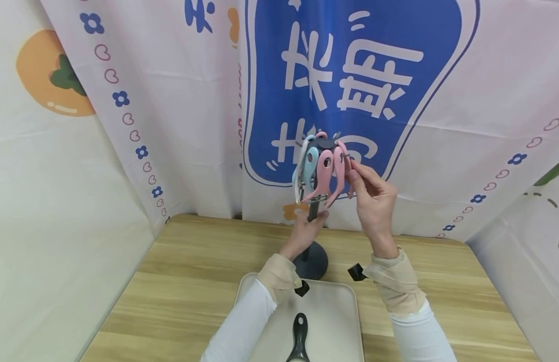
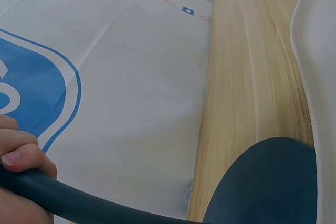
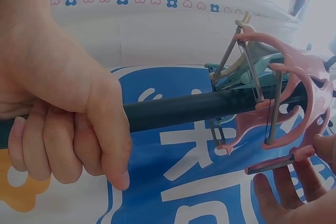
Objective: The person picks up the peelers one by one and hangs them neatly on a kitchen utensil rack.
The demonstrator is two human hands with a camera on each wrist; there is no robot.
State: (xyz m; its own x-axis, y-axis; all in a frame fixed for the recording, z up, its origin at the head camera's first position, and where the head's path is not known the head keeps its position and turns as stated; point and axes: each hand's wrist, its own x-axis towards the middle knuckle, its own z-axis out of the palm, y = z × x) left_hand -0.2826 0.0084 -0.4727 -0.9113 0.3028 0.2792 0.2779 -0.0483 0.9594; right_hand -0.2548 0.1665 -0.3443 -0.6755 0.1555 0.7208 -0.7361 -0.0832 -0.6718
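A dark stand with a round base (image 1: 313, 261) and a hooked top (image 1: 325, 144) bears several Y-shaped peelers. Pink peelers (image 1: 324, 171) hang at its front and right, a light blue peeler (image 1: 310, 163) and a whitish one (image 1: 298, 176) at its left. My left hand (image 1: 305, 230) grips the pole (image 3: 173, 113) below them, its fingers curled round it in the right wrist view. At the right side of the rack, my right hand (image 1: 373, 196) holds a pink peeler (image 3: 302, 154) between thumb and fingers, its metal blade facing down the pole.
A beige tray (image 1: 338, 311) lies on the wooden table (image 1: 180, 281) in front of the stand. On it rests a utensil with a black handle (image 1: 299, 329), its lower end cut off by the frame. A printed curtain (image 1: 198, 125) hangs close behind the stand.
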